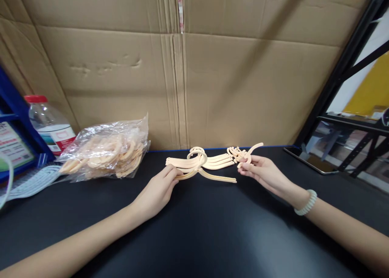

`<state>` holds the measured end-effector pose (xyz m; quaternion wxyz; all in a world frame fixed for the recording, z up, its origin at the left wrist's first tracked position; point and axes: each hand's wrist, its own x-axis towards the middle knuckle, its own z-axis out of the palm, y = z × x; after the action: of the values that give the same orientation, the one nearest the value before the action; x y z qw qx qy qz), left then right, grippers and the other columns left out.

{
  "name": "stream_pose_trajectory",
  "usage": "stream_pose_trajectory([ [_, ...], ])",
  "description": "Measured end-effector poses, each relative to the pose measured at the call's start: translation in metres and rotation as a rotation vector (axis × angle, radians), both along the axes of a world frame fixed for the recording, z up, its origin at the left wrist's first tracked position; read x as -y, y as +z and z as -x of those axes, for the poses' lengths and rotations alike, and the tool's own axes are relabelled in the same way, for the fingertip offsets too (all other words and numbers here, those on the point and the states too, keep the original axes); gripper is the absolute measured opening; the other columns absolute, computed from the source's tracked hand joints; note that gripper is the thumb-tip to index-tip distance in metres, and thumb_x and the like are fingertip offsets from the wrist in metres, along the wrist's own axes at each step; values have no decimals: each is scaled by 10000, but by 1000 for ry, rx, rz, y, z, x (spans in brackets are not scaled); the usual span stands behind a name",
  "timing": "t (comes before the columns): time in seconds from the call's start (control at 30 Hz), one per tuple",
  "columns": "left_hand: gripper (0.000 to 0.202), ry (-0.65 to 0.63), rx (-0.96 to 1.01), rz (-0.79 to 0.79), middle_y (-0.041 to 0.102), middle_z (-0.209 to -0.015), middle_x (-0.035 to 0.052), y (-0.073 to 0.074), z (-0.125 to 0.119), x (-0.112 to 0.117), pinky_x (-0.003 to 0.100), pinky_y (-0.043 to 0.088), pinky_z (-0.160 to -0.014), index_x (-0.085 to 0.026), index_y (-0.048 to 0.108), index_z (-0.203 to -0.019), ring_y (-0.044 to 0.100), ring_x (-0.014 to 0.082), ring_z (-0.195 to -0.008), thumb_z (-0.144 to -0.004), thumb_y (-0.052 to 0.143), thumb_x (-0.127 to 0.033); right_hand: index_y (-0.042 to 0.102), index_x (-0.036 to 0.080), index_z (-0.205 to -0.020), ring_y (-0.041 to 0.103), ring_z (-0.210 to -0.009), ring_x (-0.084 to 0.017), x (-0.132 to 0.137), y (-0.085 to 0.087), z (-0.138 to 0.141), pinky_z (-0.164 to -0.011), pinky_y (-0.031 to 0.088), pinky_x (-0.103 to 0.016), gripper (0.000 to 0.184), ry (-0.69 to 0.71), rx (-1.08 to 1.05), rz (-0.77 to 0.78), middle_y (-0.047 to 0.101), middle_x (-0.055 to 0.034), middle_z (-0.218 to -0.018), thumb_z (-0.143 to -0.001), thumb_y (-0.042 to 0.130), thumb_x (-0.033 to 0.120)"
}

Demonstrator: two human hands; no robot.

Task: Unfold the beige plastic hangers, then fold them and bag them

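Far side: brown cardboard wall, full width of tabletop, horizontal creases, vertical seam just left of middle. Dark diagonal shadow across its right half. Black tabletop fills near area; thin blue line along far edge. Soft light glare on surface, near right. Right: black metal rack, slanted in view, yellow panel and pale surface behind it, lower part cluttered, unclear. Far left: blue frame, cut off by edge.
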<state>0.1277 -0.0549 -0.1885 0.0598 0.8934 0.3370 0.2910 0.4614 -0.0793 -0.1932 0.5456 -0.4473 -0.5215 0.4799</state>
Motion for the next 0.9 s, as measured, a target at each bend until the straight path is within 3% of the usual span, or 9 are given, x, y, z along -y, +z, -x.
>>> stream_pose_trajectory([
  [0.23,186,22,-16,10,545,-956,39,-1,2,0,311,495,-742,-225,499,-945,590,191,-814,-932,333,-143,647,156,-752,634,-893,-177,4,-5,12,-888,517,-348,263,101,-98,65,639,-33,-843,-675,825,335],
  [0.47,181,30,-17,23,538,-985,44,-2,2,0,316,488,-749,-223,497,-968,594,199,-837,-927,340,-143,596,167,-813,657,-1021,-235,10,-2,12,-924,512,-388,252,282,-131,200,685,-92,-1029,-762,765,347],
  [0.9,170,26,-8,65,508,-969,37,-4,4,-2,316,457,-767,-222,476,-962,572,198,-851,-926,340,-126,562,151,-812,720,-817,-189,9,-4,11,-778,572,-285,230,310,-137,225,693,-91,-974,-797,743,293],
])
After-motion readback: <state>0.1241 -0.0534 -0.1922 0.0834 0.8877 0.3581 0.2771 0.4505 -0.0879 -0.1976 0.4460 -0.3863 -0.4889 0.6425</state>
